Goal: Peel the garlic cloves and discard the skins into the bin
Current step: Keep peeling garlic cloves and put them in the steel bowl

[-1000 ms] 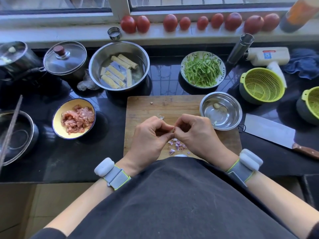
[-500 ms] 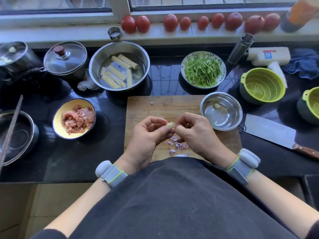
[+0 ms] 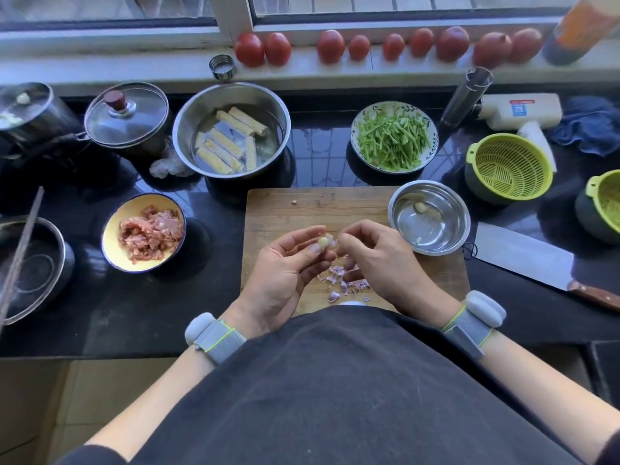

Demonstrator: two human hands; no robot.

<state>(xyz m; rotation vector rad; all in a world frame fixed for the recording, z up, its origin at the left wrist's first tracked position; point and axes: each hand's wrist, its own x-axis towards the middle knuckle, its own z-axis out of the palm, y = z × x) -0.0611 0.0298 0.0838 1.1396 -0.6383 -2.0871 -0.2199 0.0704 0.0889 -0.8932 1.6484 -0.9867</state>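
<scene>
Over the wooden cutting board (image 3: 302, 209), my left hand (image 3: 285, 270) pinches a pale, partly peeled garlic clove (image 3: 322, 241) between thumb and fingertips. My right hand (image 3: 375, 260) is right beside it, its fingertips pinching a thin flap of skin (image 3: 332, 241) still hanging from the clove. A small heap of purple-white garlic skins (image 3: 342, 280) lies on the board below my hands. Two peeled cloves (image 3: 420, 207) rest in the small steel bowl (image 3: 399, 209) at the board's right corner. No bin is in view.
A cleaver (image 3: 523, 260) lies right of the board. Green colanders (image 3: 508, 167) stand at the far right. A yellow bowl of minced meat (image 3: 147, 231), a steel pot of tofu rolls (image 3: 231, 129), a plate of green strips (image 3: 394, 135) and lidded pots (image 3: 125, 112) ring the board. Tomatoes (image 3: 330, 45) line the sill.
My hands have parted a little and opened up; the clove, earlier hidden between the fingers, is now exposed at my left fingertips with its skin being pulled off rightward.
</scene>
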